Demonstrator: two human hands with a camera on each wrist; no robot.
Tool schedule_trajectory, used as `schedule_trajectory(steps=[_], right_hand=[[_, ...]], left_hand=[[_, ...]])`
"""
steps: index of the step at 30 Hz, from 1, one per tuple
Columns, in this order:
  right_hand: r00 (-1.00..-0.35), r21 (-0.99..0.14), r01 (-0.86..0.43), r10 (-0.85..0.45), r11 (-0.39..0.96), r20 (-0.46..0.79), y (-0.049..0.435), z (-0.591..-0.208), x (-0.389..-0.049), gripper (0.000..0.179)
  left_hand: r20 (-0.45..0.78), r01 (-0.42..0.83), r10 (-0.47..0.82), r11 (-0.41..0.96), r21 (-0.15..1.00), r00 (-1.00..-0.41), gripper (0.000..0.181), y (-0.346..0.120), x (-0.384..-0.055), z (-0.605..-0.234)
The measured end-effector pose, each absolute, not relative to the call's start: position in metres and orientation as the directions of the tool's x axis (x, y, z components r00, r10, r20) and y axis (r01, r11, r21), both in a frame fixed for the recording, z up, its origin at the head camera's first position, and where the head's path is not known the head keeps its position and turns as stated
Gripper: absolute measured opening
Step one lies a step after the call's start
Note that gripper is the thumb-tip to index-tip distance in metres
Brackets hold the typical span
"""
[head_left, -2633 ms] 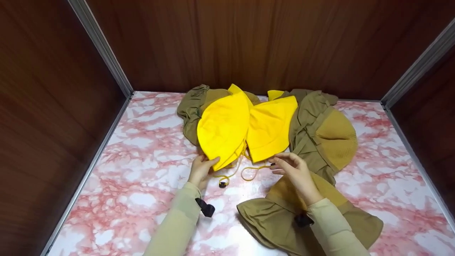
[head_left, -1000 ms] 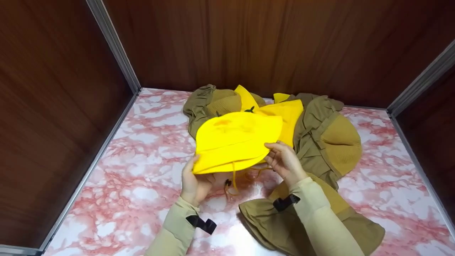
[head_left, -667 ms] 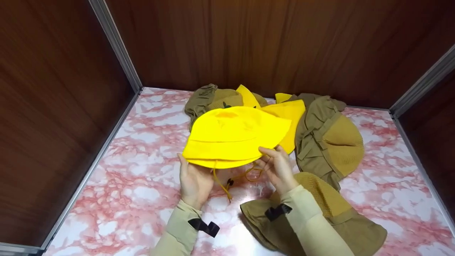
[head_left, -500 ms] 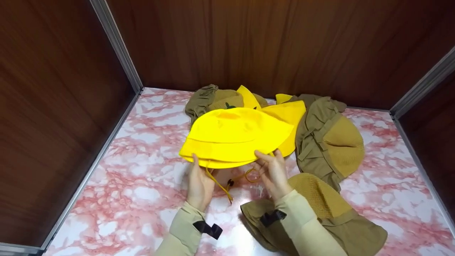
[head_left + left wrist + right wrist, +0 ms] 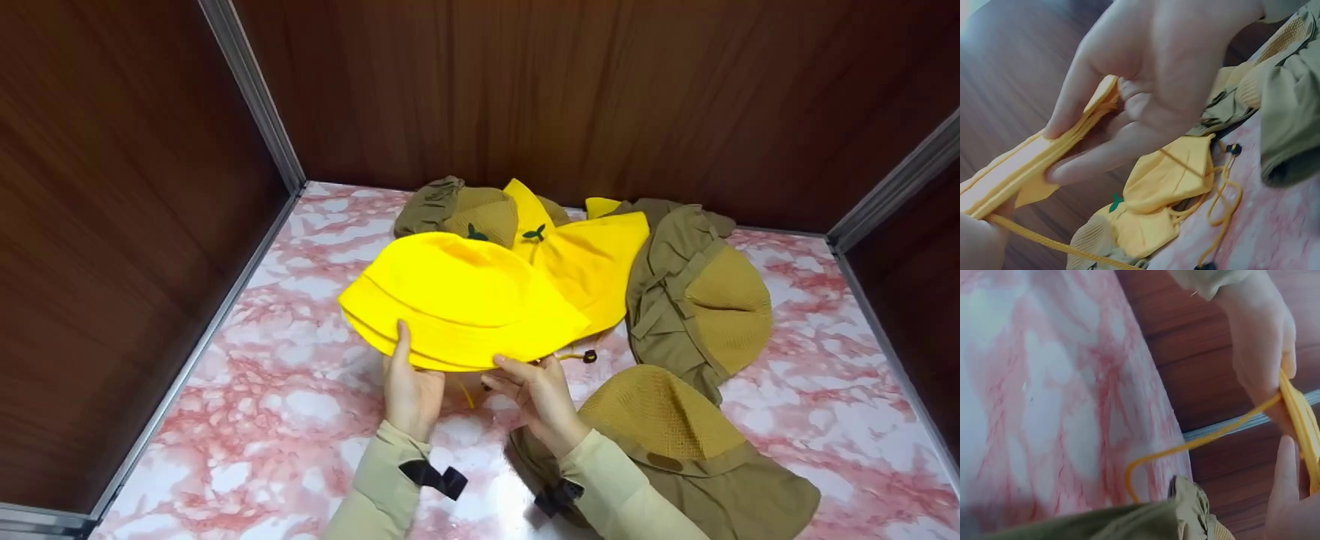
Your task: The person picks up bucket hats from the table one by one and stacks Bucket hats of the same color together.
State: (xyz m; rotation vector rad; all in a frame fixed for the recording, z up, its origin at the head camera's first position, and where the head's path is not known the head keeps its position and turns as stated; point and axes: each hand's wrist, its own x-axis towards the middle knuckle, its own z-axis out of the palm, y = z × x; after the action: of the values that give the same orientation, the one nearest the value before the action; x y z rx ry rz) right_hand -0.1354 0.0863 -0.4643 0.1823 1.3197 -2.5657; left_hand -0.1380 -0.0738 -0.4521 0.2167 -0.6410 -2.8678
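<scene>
In the head view, a yellow bucket hat (image 5: 457,292) is held up over the table, crown away from me and brim toward me. My left hand (image 5: 412,390) grips the brim's near edge, thumb on top and fingers beneath. To its right, my right hand (image 5: 544,397) pinches the same edge. The left wrist view shows the brim (image 5: 1027,163) folded in layers between thumb and fingers. A yellow cord (image 5: 1207,439) hangs from the hat in the right wrist view. Behind lies another yellow hat (image 5: 592,262), partly covered by the held one.
Olive-brown hats with cloth flaps lie around: one at back left (image 5: 480,210), one at right (image 5: 724,300), one in front right (image 5: 660,420). The pink-marbled tabletop (image 5: 247,390) is bounded by dark wood panels (image 5: 525,90) with metal corner strips.
The yellow hat has been picked up off the pile and turned so its crown faces up and away. Lately it has shifted left and toward me, and my right hand has moved left along the brim.
</scene>
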Motion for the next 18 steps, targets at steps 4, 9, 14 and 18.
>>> schedule_trajectory(steps=[4, 9, 14, 18], right_hand=[[-0.949, -0.789, 0.314, -0.202, -0.529, -0.242, 0.093, -0.464, -0.138, 0.021], [-0.957, -0.784, 0.288, -0.159, -0.550, -0.241, 0.105, -0.462, -0.146, 0.019], [-0.960, -0.839, 0.278, -0.106, -0.468, -0.259, 0.114, -0.463, -0.155, 0.014], [-0.951, -0.899, 0.303, -0.165, -0.316, -0.262, 0.119, -0.466, -0.159, 0.022]], left_hand=[[-0.109, 0.161, -0.228, -0.887, 0.432, -0.967, 0.034, -0.086, -0.138, -0.450], [-0.107, 0.158, -0.224, -0.889, 0.430, -0.969, 0.031, -0.102, -0.135, -0.450], [-0.122, 0.131, -0.208, -0.880, 0.456, -0.971, 0.033, -0.120, -0.132, -0.452], [-0.159, 0.100, -0.201, -0.867, 0.488, -0.967, 0.032, -0.133, -0.132, -0.457]])
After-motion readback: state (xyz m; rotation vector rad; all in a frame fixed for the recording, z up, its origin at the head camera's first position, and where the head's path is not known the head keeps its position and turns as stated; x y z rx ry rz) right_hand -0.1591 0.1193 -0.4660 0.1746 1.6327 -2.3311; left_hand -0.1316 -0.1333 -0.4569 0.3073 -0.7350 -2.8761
